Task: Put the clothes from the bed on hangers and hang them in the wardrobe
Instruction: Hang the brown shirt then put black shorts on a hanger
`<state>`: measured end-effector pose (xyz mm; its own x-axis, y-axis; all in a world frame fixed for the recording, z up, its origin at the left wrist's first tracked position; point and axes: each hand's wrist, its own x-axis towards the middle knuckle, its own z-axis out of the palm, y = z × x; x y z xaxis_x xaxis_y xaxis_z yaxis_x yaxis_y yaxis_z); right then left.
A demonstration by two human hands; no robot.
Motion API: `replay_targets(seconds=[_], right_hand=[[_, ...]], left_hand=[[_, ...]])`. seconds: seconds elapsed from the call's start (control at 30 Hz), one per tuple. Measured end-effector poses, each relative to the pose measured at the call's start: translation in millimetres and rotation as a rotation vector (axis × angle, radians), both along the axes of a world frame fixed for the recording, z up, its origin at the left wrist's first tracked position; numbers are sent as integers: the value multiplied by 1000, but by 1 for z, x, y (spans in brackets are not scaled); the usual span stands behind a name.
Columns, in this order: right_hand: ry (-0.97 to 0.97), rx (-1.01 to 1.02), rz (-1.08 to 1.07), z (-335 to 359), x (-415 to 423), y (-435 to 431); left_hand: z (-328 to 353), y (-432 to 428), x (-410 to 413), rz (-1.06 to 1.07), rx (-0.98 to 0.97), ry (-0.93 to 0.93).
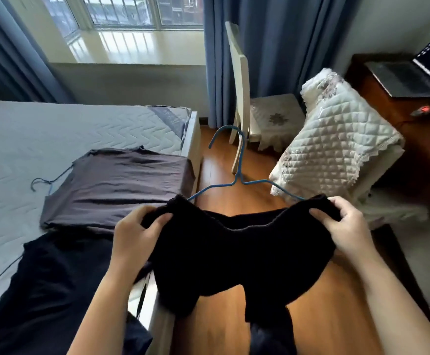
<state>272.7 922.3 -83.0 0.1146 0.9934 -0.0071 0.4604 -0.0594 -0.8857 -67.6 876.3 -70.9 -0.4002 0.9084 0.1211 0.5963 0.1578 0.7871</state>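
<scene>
**Black top half onto its hanger, wardrobe nowhere in shot**

Black top (234,252) is held up over the floor, just off the edge of the bed (55,131). The left hand (137,234) pinches one shoulder and the right hand (347,226) pinches the other, fingers curled into the fabric. A blue hanger (238,160) pokes out of the neck with its hook pointing away. Both wire arms run down under the cloth, so I'd say this is the seat-the-shoulders step.

Next move, as I read it: tug each shoulder square over the wire ends, then free one hand for the hook and carry it off to the rail.

Lots left to do. A grey-brown top (121,185) lies flat on the bed with a second hanger (45,181) sticking out at its left side, and a dark garment (50,290) sits nearer me.

Hard to tell:
- how far the wire ends reach inside the shoulders, since they're covered
- what the dark garment is, as it's cut off at the bottom
- where the wardrobe is; only a quilted chair (336,149) and a laptop (408,78) on a table show
</scene>
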Motion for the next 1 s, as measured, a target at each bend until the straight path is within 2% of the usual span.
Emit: replay_targets(seconds=[0.2,0.4,0.63,1.0], right_hand=[[91,18,144,0,10,167],[76,39,286,27,-2,326],[-32,86,528,31,-75,475],[-80,79,697,39,-195,685]], left_hand=[[5,113,22,180,13,-9],[32,212,32,322,82,35],[25,300,2,519,66,29],[9,461,-69,709,52,-91]])
